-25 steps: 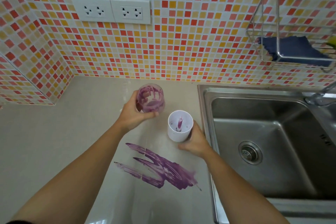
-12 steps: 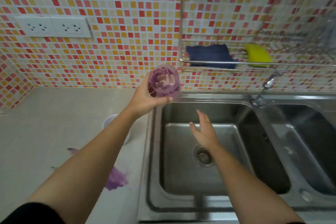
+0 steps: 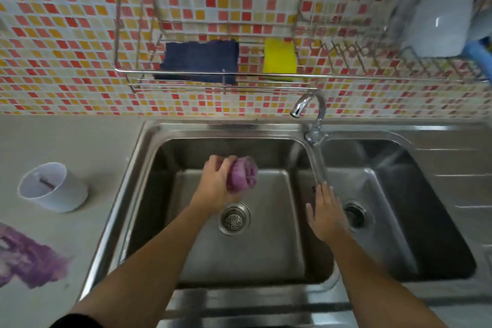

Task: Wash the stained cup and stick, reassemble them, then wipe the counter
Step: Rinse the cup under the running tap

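A: Centre of frame: we see the stained cup, a rounded, translucent vessel smeared purple, tipped sideways over the left basin of the brushed-steel sink.

B: Our left hand wraps its fingers round the cup. Our right hand hovers flat, fingers straight, holding nothing, to the right of the cup.

A: Left edge: a smooth white cylindrical holder stands on the matte counter with the dark stick inside it. A purple smear lies at lower left.
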Available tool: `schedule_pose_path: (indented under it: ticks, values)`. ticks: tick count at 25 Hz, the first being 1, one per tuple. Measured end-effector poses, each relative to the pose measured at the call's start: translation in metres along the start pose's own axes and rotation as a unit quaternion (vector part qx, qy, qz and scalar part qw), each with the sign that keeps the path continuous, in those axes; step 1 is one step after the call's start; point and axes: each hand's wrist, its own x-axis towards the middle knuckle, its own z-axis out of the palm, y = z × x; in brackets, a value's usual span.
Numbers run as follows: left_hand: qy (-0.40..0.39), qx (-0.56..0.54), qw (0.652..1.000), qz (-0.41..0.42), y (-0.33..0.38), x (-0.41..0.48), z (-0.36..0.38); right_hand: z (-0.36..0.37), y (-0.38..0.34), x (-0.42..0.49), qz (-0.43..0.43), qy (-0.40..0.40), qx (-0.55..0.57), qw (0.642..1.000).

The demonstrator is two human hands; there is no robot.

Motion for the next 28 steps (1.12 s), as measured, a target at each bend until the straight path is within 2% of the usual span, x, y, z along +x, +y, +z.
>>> schedule_pose_path:
  ticks: [4, 7, 10, 13, 14, 15, 16, 18, 19, 21, 24, 26, 28]
  values:
    - [-0.076, 0.197, 0.977, 0.029, -0.002, 0.019, 0.022, 0.021, 0.022, 0.003, -0.014, 0.014, -0.017, 1.0]
    - [-0.06, 0.272, 0.956, 0.097, -0.004, 0.034, 0.029, 0.027, 0.026, 0.005, -0.022, 0.043, -0.025, 0.999]
    - [-0.042, 0.364, 0.914, 0.174, -0.003, 0.049, 0.029, 0.028, 0.026, 0.006, -0.022, 0.043, -0.019, 0.999]
    - [-0.011, 0.413, 0.878, 0.242, 0.007, 0.058, 0.026, 0.027, 0.025, 0.006, -0.013, 0.035, 0.003, 0.999]
    - [-0.004, 0.411, 0.878, 0.245, 0.013, 0.06, 0.023, 0.027, 0.024, 0.005, -0.015, 0.036, 0.015, 0.999]
    - [-0.001, 0.383, 0.896, 0.224, 0.017, 0.061, 0.022, 0.025, 0.023, 0.004, -0.016, 0.04, 0.032, 0.999]
    - [-0.002, 0.324, 0.929, 0.178, 0.019, 0.063, 0.022, 0.021, 0.021, 0.004, -0.013, 0.041, 0.059, 0.997]
    - [-0.019, 0.149, 0.988, 0.022, 0.019, 0.063, 0.024, 0.006, 0.022, 0.014, 0.001, 0.044, 0.136, 0.99]
    - [-0.016, 0.051, 0.997, -0.046, 0.019, 0.062, 0.026, -0.003, 0.023, 0.027, 0.007, 0.05, 0.169, 0.984]
    - [-0.01, -0.109, 0.987, -0.121, 0.022, 0.058, 0.029, -0.031, 0.023, 0.059, 0.02, 0.057, 0.214, 0.975]
    - [-0.024, -0.245, 0.958, -0.146, 0.032, 0.056, 0.034, -0.066, 0.017, 0.101, 0.01, 0.03, 0.241, 0.97]
    - [-0.031, -0.291, 0.947, -0.13, 0.039, 0.058, 0.039, -0.071, 0.011, 0.112, -0.055, -0.019, 0.214, 0.975]
    - [-0.041, -0.335, 0.933, -0.122, 0.042, 0.062, 0.044, -0.065, 0.009, 0.115, -0.129, -0.063, 0.115, 0.983]
